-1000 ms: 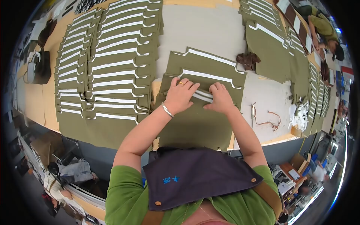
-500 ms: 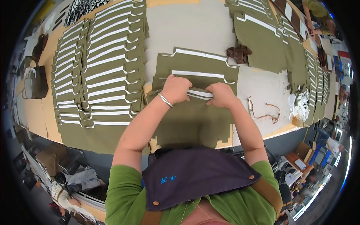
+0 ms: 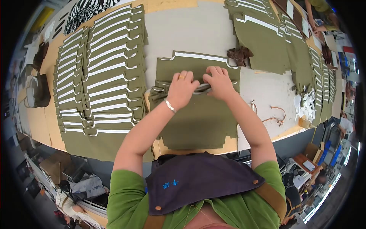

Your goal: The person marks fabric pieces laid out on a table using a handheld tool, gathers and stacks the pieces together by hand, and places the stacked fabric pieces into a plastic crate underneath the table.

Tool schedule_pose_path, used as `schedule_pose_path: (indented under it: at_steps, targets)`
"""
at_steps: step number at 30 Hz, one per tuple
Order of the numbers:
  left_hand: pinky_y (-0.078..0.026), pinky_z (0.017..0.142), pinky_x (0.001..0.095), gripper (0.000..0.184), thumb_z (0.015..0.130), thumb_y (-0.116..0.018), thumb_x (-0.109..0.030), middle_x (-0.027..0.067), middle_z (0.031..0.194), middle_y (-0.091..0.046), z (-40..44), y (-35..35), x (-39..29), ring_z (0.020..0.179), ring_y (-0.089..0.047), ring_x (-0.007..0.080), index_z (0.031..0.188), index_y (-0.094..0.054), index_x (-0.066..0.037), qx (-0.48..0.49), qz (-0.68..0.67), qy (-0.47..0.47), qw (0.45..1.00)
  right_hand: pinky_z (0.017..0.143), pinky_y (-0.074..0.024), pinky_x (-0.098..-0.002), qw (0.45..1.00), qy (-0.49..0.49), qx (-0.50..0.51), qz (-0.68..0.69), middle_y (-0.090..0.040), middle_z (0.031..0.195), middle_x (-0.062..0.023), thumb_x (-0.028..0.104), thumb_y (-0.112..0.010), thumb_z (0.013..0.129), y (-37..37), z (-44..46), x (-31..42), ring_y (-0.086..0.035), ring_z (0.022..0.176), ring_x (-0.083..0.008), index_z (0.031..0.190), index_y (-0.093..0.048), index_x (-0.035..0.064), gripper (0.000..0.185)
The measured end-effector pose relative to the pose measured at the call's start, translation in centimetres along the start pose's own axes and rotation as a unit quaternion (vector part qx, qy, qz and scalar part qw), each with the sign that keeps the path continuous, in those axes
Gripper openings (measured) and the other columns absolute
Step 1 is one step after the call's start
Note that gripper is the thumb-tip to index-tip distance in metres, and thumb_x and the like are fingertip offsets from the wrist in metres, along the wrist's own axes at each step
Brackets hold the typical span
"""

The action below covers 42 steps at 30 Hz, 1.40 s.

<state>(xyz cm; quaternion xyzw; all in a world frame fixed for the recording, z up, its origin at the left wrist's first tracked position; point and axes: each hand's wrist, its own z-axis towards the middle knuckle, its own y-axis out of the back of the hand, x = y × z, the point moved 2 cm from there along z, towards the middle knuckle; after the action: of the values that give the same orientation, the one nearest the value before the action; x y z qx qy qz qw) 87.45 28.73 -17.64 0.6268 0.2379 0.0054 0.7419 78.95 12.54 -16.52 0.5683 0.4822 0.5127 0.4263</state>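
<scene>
In front of me lies an olive fabric panel point(image 3: 194, 126) with notched corners. My left hand point(image 3: 182, 89) is closed on the gathered edge at its far side, thumb pointing inward. Closed on the same edge, a short way to the right, is my right hand point(image 3: 219, 83). Between the thumbs a rolled bit of fabric with a greyish-white strip shows, and bunched olive folds stick out left of my left hand. Just beyond both hands lies another olive panel with a white strip point(image 3: 202, 57) along its far edge.
Rows of overlapping olive panels point(image 3: 110, 91) with white strips fill the left. More panels point(image 3: 261, 45) lie at the right, near a crumpled brown piece point(image 3: 240, 56), an orange cord point(image 3: 280, 116) and white scraps point(image 3: 305, 105). A dark bag point(image 3: 38, 89) stands far left. Another person's arm point(image 3: 312, 17) shows top right.
Both hands have moved slightly away from me and closer together, rolling or bunching the edge between them. The white strip there is now mostly covered, and more of the near panel shows.
</scene>
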Motion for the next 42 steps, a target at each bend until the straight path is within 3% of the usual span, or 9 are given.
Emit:
schedule_pose_path:
  at_steps: [4, 7, 10, 16, 21, 25, 28, 31, 42]
  targets:
    - [-0.041, 0.086, 0.0431, 0.029, 0.065, -0.063, 0.001, 0.0064, 0.097, -0.054, -2.1, 1.3, -0.5, 0.1, -0.056, 0.028, 0.09, -0.056, -0.011, -0.108, -0.015, -0.006, 0.994, 0.083, -0.047, -0.0407, 0.983, -0.04, 0.159, 0.078, -0.063, 0.094, -0.0077, 0.017, -0.081, 0.064, -0.6, -2.3, -0.1, -0.061, 0.096, -0.0279, 0.1, -0.058, 0.0139, 0.043]
    - [-0.041, 0.087, 0.0423, 0.037, 0.067, -0.065, -0.001, 0.0087, 0.098, -0.062, -1.9, 2.6, -0.5, 0.09, -0.062, 0.0315, 0.1, -0.054, -0.012, 0.181, -0.076, 0.106, 0.975, 0.074, -0.0495, -0.0428, 0.964, -0.084, 0.215, 0.135, -0.066, 0.083, -0.012, 0.015, -0.079, 0.065, 2.0, -2.8, 0.3, -0.064, 0.083, -0.0314, 0.1, -0.058, 0.0115, 0.041]
    - [-0.041, 0.088, 0.0435, 0.047, 0.07, -0.069, -0.005, 0.0102, 0.094, -0.066, 0.2, 7.6, -0.3, 0.079, -0.065, 0.0341, 0.112, -0.05, -0.013, 0.236, -0.126, 0.121, 0.956, 0.071, -0.0498, -0.0435, 0.957, -0.088, 0.209, 0.183, -0.067, 0.082, -0.0139, 0.014, -0.08, 0.063, 7.5, -2.2, -0.1, -0.064, 0.081, -0.0326, 0.104, -0.056, 0.0092, 0.047]
    - [-0.036, 0.101, 0.0471, 0.085, 0.069, -0.081, -0.023, 0.0151, 0.132, -0.049, 3.0, 6.7, 3.7, 0.118, -0.05, 0.0354, 0.141, -0.036, -0.021, -0.074, 0.063, 0.108, 0.989, 0.091, -0.0455, -0.0427, 0.983, -0.128, -0.052, 0.119, -0.06, 0.119, -0.0134, 0.021, -0.084, 0.062, 5.1, 0.0, -5.8, -0.059, 0.103, -0.0363, 0.127, -0.049, 0.0124, 0.074]
    - [-0.035, 0.105, 0.0484, 0.105, 0.063, -0.086, -0.034, 0.0175, 0.143, -0.035, -3.6, 1.1, 8.0, 0.129, -0.038, 0.0376, 0.146, -0.026, -0.009, -0.018, -0.008, 0.331, 0.943, 0.096, -0.0447, -0.0412, 0.902, -0.368, -0.152, 0.169, -0.041, 0.141, -0.0188, 0.029, -0.087, 0.062, -1.7, -5.7, -8.8, -0.055, 0.111, -0.04, 0.138, -0.038, 0.0061, 0.093]
    - [-0.041, 0.1, 0.0472, 0.101, 0.061, -0.087, -0.034, 0.0171, 0.139, -0.039, -4.3, 1.9, 7.2, 0.122, -0.044, 0.0394, 0.14, -0.032, 0.0, 0.022, -0.139, 0.516, 0.845, 0.088, -0.0501, -0.0396, 0.84, -0.486, -0.035, 0.238, -0.058, 0.122, -0.0225, 0.033, -0.085, 0.063, -4.0, -7.8, -7.1, -0.062, 0.104, -0.0356, 0.131, -0.046, 0.0005, 0.085]
    - [-0.048, 0.09, 0.0446, 0.09, 0.064, -0.086, -0.033, 0.0178, 0.128, -0.048, -4.6, 0.9, 8.2, 0.109, -0.054, 0.0401, 0.133, -0.039, 0.001, 0.054, -0.211, 0.483, 0.848, 0.085, -0.0522, -0.0393, 0.814, -0.503, 0.016, 0.29, -0.067, 0.107, -0.0194, 0.036, -0.082, 0.066, -4.1, -7.6, -6.2, -0.066, 0.096, -0.0337, 0.126, -0.051, 0.0012, 0.077]
    - [-0.051, 0.083, 0.0438, 0.077, 0.066, -0.084, -0.031, 0.0206, 0.117, -0.057, -5.0, 0.1, 7.3, 0.1, -0.06, 0.0425, 0.124, -0.046, 0.002, -0.028, 0.032, 0.381, 0.924, 0.085, -0.0521, -0.0393, 0.817, -0.489, -0.023, 0.303, -0.07, 0.101, -0.0174, 0.035, -0.08, 0.069, -4.1, -7.9, -4.8, -0.067, 0.094, -0.0337, 0.124, -0.054, 0.0021, 0.069]
    - [-0.051, 0.087, 0.0371, 0.06, 0.071, -0.077, -0.006, 0.0164, 0.11, -0.065, -6.9, 0.7, 1.7, 0.098, -0.064, 0.0268, 0.122, -0.048, 0.003, -0.046, -0.465, 0.309, 0.829, 0.087, -0.0504, -0.0363, 0.792, -0.386, -0.131, 0.454, -0.068, 0.108, -0.0187, 0.029, -0.076, 0.077, -0.4, -15.3, -4.3, -0.066, 0.1, -0.0279, 0.123, -0.058, 0.0007, 0.057]
